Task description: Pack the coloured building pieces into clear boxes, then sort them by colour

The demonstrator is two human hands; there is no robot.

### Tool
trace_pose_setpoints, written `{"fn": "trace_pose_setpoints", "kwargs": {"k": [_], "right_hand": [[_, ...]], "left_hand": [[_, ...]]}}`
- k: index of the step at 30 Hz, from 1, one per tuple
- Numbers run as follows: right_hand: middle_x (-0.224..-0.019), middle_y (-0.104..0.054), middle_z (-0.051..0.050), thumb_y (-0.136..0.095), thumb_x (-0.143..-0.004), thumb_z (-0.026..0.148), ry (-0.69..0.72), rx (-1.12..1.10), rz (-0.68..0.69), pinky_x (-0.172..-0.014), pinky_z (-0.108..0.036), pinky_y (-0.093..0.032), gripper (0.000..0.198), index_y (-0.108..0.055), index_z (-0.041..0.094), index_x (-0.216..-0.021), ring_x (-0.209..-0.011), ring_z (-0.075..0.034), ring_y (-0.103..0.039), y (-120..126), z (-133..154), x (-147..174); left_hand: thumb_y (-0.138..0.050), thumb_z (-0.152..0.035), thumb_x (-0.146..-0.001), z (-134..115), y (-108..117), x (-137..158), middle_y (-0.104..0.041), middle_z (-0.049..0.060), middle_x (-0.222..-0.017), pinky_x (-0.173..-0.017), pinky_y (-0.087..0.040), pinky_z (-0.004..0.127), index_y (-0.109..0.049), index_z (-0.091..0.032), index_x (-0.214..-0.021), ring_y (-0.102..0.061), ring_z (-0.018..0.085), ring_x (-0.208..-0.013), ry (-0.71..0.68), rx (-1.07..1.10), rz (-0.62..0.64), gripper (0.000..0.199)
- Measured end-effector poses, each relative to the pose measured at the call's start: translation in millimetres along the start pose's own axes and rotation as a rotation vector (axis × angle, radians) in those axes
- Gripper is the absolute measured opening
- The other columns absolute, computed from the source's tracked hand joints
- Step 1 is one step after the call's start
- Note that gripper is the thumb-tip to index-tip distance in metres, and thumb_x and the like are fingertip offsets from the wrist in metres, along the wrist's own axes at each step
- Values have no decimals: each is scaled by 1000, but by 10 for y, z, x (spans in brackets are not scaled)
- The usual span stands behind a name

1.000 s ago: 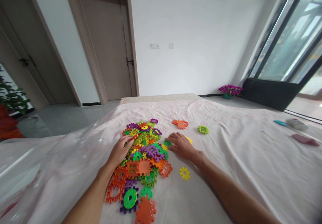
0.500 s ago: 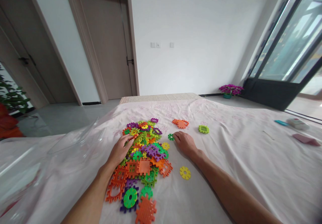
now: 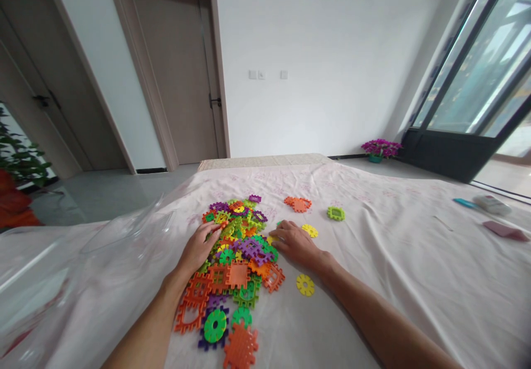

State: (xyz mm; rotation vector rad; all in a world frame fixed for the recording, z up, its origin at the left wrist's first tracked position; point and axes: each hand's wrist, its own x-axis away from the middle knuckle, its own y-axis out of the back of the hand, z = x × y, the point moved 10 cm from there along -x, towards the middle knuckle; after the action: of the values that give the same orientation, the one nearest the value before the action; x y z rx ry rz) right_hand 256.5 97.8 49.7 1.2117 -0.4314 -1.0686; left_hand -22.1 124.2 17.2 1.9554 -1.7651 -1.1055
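A pile of plastic interlocking building pieces (image 3: 238, 275), notched squares and flower-shaped discs in several colours, lies on the cloth-covered surface. My left hand (image 3: 202, 245) rests flat against the pile's left side, fingers stretched out and fingertips by a small orange piece (image 3: 224, 225). At the pile's right edge my right hand (image 3: 296, 242) has its fingers bent closed over a yellow disc (image 3: 271, 240), mostly hidden by them. Just past the knuckles lies another yellow disc (image 3: 310, 230). A green disc (image 3: 279, 223) peeks out behind the fingers. Closer to me is one more yellow disc (image 3: 305, 285).
Orange squares (image 3: 297, 204) and a lime-green square (image 3: 336, 213) lie apart, farther back. Crumpled clear plastic (image 3: 124, 230) covers the left side. At far right sit a pink cloth (image 3: 504, 230), a white pack (image 3: 492, 204) and a blue item (image 3: 464, 203). The tablecloth (image 3: 394, 258) is wrinkled.
My right hand has moved left and slightly nearer, onto the yellow disc beside the pile. A yellow disc now shows where that hand was. My left hand stays in place.
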Motion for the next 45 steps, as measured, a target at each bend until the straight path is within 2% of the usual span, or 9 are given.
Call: {"fn": "trace_pose_setpoints", "kwargs": {"k": [4,9,12,20,27,31,37,42,45], "right_hand": [[-92,-62,-4,-61,-85,31,-35,-45,1,-79,-27,-39,14,-67,21,-92,-91,-18,-55,14,-8,12],[-100,-62,-6,-63,-82,29,6,-61,36,-83,-30,-39,27,-65,23,-109,-96,-20,-54,21,-10,38],[-100,-61,-6,-67,-77,26,50,-63,63,-83,-29,-39,26,-67,22,-103,-95,-20,-53,21,-4,43],[-76,-58,3,-65,-73,22,-123,-225,76,-57,-22,-33,23,-61,20,-96,-65,-11,-50,6,-220,33],[-73,-63,0,-55,-78,25,-287,-144,-102,-58,-23,-35,19,-67,18,-92,-64,-12,-53,429,-905,127],[-88,-68,-4,-63,-72,25,-322,-48,-57,-68,-25,-40,16,-71,19,-84,-79,-17,-59,451,-1241,206],[-87,-70,-4,-67,-70,28,-431,-141,42,-66,-26,-43,20,-70,18,-88,-76,-17,-62,360,-1555,308],[-94,-68,-5,-70,-70,34,-395,2,1,-67,-27,-41,23,-72,21,-88,-82,-19,-60,590,-1331,247],[-86,-68,-2,-73,-67,35,-296,-118,240,-62,-25,-41,24,-72,23,-87,-74,-17,-60,437,-896,233]], "left_hand": [[-46,-50,-88,-15,16,3,-61,7,-128,-111,-35,40,-68,-21,-111,-50,24,-126,8,-4,-8,43],[-46,-50,-88,-42,22,6,-60,8,-129,-110,-35,41,-67,-21,-112,-50,24,-126,10,3,-8,43],[-44,-50,-89,-30,2,5,-59,9,-130,-110,-35,41,-66,-21,-114,-50,23,-126,10,7,4,44],[-44,-51,-89,4,-19,2,-57,9,-132,-111,-32,42,-65,-21,-115,-49,24,-127,22,4,16,45],[-44,-51,-89,-10,-25,-11,-58,9,-130,-111,-33,41,-65,-21,-115,-49,23,-126,2,7,17,45],[-44,-51,-89,-12,-29,-21,-59,8,-128,-110,-35,41,-66,-21,-114,-51,23,-125,-12,8,12,45],[-44,-51,-89,4,-32,-22,-58,8,-131,-111,-34,40,-66,-21,-115,-50,23,-126,-5,-3,14,46],[-44,-52,-89,9,-22,-20,-58,9,-131,-111,-34,40,-66,-21,-115,-50,24,-126,0,-13,11,46],[-44,-51,-88,7,-22,-23,-58,9,-131,-111,-34,41,-66,-21,-115,-50,24,-126,-7,-13,12,46]]}}
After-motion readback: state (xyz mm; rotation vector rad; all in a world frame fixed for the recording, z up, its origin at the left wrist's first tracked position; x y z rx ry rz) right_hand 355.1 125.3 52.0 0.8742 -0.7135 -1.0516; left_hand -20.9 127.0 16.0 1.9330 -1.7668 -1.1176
